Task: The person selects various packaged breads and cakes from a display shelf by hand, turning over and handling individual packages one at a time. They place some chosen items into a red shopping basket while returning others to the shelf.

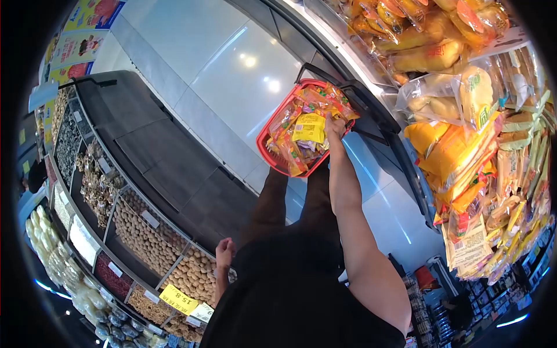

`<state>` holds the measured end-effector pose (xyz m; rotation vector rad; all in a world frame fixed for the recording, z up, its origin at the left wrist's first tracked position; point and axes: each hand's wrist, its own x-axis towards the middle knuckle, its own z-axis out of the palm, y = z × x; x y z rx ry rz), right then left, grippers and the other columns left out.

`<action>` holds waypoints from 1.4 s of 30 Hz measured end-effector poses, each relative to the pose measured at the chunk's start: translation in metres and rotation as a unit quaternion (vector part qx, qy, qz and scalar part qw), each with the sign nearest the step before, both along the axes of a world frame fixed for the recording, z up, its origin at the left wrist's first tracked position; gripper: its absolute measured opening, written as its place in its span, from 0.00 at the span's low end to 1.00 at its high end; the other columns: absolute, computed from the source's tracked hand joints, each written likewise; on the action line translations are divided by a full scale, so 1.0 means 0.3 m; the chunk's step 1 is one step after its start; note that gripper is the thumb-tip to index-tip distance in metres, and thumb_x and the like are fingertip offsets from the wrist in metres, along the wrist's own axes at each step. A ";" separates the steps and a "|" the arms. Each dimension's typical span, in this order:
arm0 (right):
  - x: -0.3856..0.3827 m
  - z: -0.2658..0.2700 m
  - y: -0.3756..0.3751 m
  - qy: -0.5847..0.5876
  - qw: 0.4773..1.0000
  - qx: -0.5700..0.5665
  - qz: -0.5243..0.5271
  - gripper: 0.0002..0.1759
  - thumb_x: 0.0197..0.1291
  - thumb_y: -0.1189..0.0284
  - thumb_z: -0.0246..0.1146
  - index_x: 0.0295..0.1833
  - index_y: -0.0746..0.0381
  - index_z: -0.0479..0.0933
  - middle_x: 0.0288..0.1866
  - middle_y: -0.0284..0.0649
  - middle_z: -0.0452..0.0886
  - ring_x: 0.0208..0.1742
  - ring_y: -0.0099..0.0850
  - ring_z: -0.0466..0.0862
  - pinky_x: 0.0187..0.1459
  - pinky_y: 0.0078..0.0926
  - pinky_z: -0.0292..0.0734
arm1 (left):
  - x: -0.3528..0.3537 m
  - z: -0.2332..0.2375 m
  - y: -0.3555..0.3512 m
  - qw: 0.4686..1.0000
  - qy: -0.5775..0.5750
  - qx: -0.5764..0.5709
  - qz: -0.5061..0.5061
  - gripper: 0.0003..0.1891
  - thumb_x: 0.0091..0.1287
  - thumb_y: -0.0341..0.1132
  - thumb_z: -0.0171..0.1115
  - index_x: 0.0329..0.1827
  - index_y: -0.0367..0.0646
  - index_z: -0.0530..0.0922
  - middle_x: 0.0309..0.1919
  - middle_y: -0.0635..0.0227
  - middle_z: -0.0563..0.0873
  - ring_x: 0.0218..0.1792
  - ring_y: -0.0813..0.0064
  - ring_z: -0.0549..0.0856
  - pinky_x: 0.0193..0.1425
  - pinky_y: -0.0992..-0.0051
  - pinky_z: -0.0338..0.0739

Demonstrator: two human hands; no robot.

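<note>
My right hand [333, 126] reaches down into a red shopping basket [268, 155], its fingers closed on the edge of a yellow snack packet [309, 127]. Beneath that packet, several colourful plastic-wrapped snack packets [288, 116] fill the basket. The basket's black handle [353, 87] is folded toward the far right side. My left hand [225, 253] hangs low beside my body, near the bins of walnuts, its fingers curled in with nothing seen in them.
On the left, divided bins hold walnuts [142, 232], dried mushrooms [96, 180] and other dry goods, with a yellow price card [178, 298] in front. A dark counter ledge [168, 156] runs alongside. To the right, a display rack carries bagged foods [458, 156] and a black rail [415, 191].
</note>
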<state>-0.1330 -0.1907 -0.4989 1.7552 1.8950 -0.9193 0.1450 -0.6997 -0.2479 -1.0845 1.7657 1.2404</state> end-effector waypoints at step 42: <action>0.235 0.711 -0.216 0.463 0.851 0.046 0.243 0.08 0.56 0.74 0.68 0.33 0.68 0.80 0.34 0.50 0.77 0.32 0.45 0.81 0.35 0.41 0.75 | -0.506 0.047 0.354 0.984 0.140 0.095 -0.048 0.23 0.75 0.47 0.62 0.62 0.38 0.77 0.47 0.62 0.88 0.44 0.74 0.86 0.47 0.74 0.80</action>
